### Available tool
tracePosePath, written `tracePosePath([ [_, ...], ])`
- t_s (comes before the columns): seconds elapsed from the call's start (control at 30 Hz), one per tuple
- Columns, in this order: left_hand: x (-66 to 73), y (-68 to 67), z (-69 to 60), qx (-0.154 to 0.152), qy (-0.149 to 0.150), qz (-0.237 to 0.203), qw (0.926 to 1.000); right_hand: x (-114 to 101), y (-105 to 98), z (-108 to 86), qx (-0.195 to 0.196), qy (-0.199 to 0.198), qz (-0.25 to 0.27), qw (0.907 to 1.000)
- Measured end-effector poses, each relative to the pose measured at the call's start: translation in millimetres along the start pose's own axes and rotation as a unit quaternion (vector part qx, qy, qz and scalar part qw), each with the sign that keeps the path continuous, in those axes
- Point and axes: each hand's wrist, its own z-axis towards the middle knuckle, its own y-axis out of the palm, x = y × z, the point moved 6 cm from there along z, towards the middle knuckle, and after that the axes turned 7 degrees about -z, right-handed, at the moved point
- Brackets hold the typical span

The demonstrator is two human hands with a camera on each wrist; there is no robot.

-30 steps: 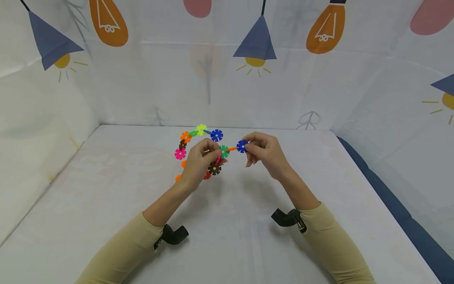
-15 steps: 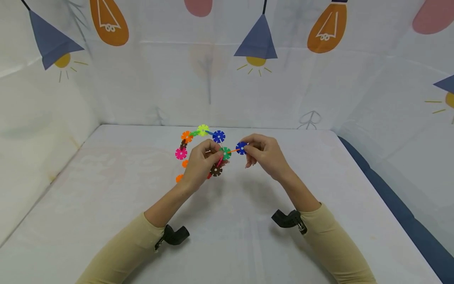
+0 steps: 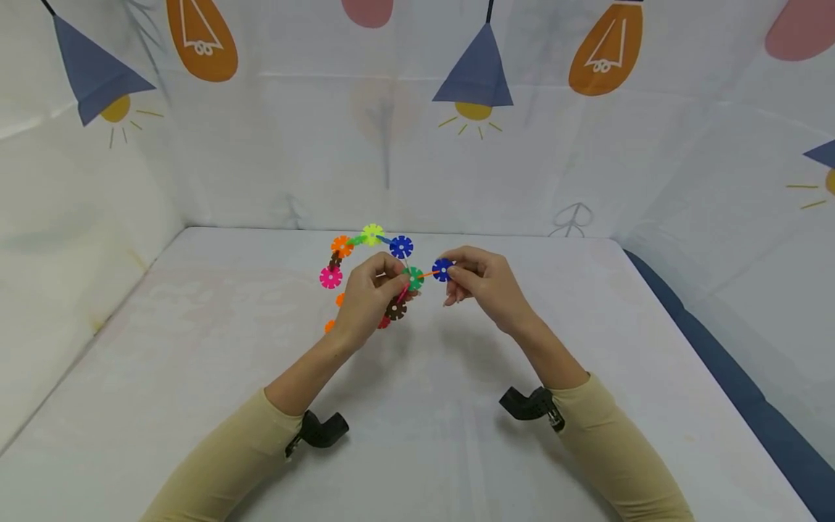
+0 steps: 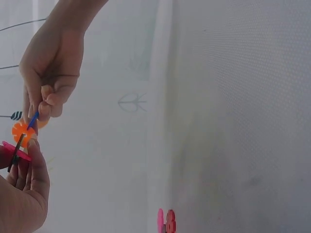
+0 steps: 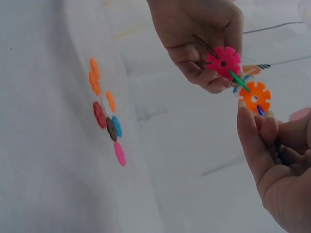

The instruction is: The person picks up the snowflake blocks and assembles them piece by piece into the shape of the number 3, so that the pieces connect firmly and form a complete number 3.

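Note:
My left hand (image 3: 370, 293) pinches a string of slotted plastic flower discs near a green disc (image 3: 414, 278). An orange disc (image 5: 256, 98), edge-on in the head view, is slotted into the green one. At the far end of that orange disc is a blue disc (image 3: 442, 270), pinched between the thumb and fingers of my right hand (image 3: 485, 283). A pink disc (image 5: 224, 62) and a brown disc (image 3: 396, 309) hang below the green one. Beyond my left hand curves an arc with a second blue disc (image 3: 401, 246), a yellow disc (image 3: 372, 234) and others; my hand hides part of it.
Loose orange discs (image 5: 95, 76), a red disc (image 5: 99, 114) and several others lie on the white table (image 3: 417, 435), left of my hands. A white printed cloth (image 3: 293, 159) hangs behind the table's far edge. Black wrist mounts (image 3: 324, 430) sit on both sleeves.
Both hands keep their pinch on the discs and have barely shifted. The orange disc between them has tilted slightly, and the head view has moved a little.

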Motion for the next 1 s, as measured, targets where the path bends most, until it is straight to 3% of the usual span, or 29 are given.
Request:
tracePosePath([
  [0.17, 2.0, -2.6, 1.7, 0.007, 0.000, -0.002, 1.0000, 5, 0, 1.9, -0.022, 0.015, 0.042, 0.9988],
  [0.33, 3.3, -6.1, 3.7, 0.012, 0.006, -0.002, 0.9999, 9, 1, 3.8, -0.026, 0.014, 0.052, 0.9982],
  [0.47, 4.3, -8.8, 4.6, 0.018, 0.009, -0.001, 0.9998, 16, 5, 5.5, -0.026, 0.015, 0.015, 0.9994],
  [0.57, 4.1, -10.0, 4.8, 0.019, 0.004, -0.004, 0.9998, 22, 15, 6.1, -0.053, 0.025, -0.033, 0.9977],
  [0.77, 3.9, -10.6, 4.9, 0.015, 0.000, -0.013, 0.9998, 38, 42, 4.8, -0.141, 0.045, -0.127, 0.9808],
  [1.0, 4.0, -8.9, 5.0, 0.007, -0.009, -0.033, 0.9994, 48, 71, -1.1, -0.223, 0.008, -0.200, 0.9542],
])
